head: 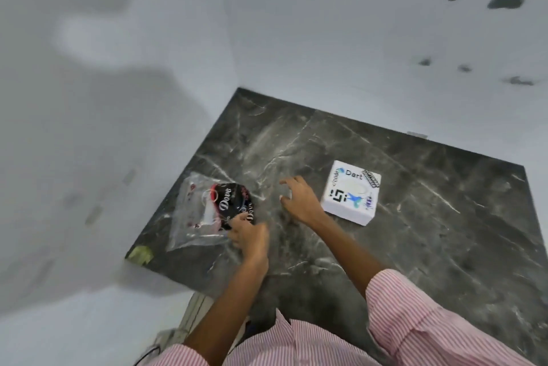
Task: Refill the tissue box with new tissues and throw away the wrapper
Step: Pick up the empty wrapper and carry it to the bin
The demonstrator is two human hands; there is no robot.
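Sticker-covered white tissue box point(351, 192), lid closed.

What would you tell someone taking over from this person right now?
Left hand: closed on the near edge of the clear tissue pack lying at the left of the dark marble counter.
Right hand: open, empty, hovering between pack and white tissue box.
Box sits closed at the right, apart from the pack.
Done: nothing visible yet.
Left: open the pack, load the box, bin the wrapper.
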